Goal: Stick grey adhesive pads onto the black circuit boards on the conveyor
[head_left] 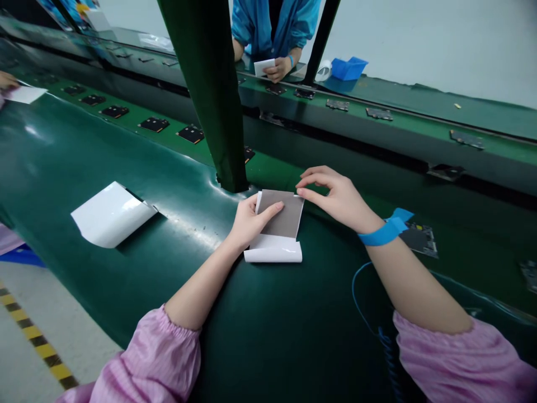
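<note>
My left hand (251, 221) grips a grey sheet (279, 221) with white backing paper (272, 256) under it. The thumb lies flat on the grey face, and the fingers are hidden beneath. At its near end the white paper curls up into a roll. My right hand (329, 193) is at the sheet's far right corner, thumb and forefinger pinched together beside a small white edge. Whether anything is between those fingertips I cannot make out. A blue wrist strap (384, 230) circles my right wrist, and a blue cord (356, 291) hangs below.
A dark post (210, 95) rises just beyond my left hand. On the left lies another curled white sheet (113, 212). Circuit boards (154, 124) line the green belt, with one board (419, 238) by my right forearm. Across it, a co-worker's hand (279, 70) holds white paper near a blue bin (348, 68).
</note>
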The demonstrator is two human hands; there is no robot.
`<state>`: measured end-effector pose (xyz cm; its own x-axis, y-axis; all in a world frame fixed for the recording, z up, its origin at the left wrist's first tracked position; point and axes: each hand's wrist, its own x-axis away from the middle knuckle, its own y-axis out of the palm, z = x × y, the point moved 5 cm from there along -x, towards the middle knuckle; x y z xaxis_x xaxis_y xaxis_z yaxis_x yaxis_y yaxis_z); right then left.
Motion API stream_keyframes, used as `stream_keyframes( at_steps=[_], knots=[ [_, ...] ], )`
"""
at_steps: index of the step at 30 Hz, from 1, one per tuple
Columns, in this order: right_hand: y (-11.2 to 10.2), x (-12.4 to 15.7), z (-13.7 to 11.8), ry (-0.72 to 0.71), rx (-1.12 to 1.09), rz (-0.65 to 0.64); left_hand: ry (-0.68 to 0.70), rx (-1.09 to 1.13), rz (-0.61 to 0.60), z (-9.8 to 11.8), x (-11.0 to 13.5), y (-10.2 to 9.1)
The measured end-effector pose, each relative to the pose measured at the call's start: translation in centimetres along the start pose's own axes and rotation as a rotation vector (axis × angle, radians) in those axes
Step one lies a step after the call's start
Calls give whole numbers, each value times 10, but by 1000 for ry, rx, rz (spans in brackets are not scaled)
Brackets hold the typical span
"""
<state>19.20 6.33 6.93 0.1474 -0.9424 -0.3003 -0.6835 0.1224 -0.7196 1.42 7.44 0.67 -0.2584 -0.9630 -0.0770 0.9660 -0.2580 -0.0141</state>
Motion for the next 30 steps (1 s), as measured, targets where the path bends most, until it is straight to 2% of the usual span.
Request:
stream_keyframes(
  at_steps=[13, 23, 30],
  knots=[
    [7, 2, 2, 3, 5, -74, -2, -3, -55, -1, 0, 3],
    [6, 1, -3, -34, 58, -31, -16, 21, -53, -1, 1, 3],
    [-5, -2, 13, 78, 21, 60, -25, 33, -45, -1, 2, 3]
  ],
)
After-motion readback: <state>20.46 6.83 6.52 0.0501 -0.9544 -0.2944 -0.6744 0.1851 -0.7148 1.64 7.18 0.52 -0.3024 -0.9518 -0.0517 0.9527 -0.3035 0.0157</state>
